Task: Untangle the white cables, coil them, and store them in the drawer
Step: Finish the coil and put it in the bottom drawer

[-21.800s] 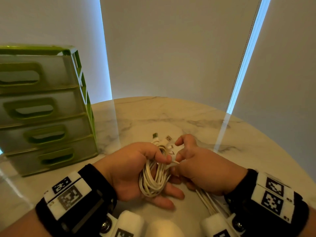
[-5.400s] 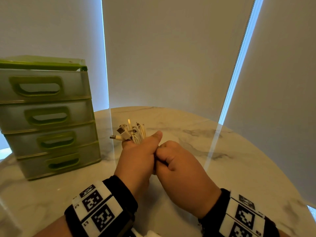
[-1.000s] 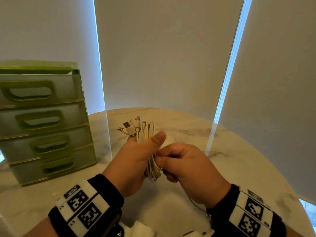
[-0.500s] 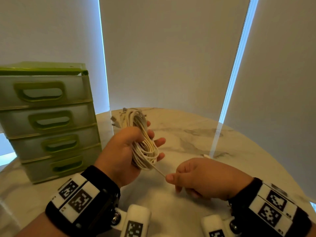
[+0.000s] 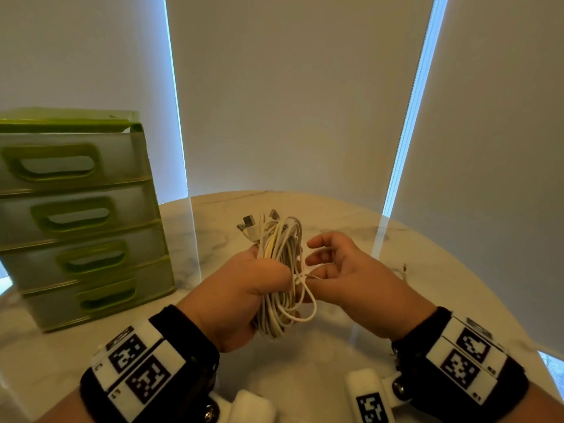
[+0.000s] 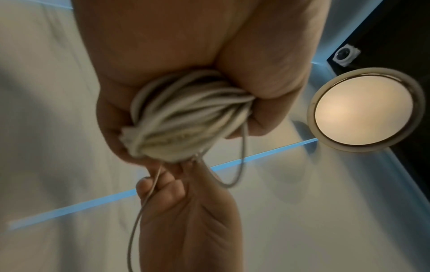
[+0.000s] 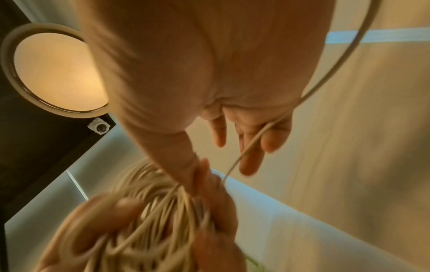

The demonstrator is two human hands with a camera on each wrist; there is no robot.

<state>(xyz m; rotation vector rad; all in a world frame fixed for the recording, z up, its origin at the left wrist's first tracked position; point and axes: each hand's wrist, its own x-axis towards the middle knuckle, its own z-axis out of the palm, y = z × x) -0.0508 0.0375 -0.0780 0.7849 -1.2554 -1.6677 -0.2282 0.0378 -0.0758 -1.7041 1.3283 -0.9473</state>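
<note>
Head view: white cable coil (image 5: 279, 270), plugs uppermost, one strand looped loose.

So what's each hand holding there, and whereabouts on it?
The left hand grips the coiled white cables round the middle of the bundle. The right hand pinches one loose strand beside the coil.

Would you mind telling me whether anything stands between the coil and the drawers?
Nothing visible does. The left hand grips the coil above the table; the drawers to its left are all closed.
</note>
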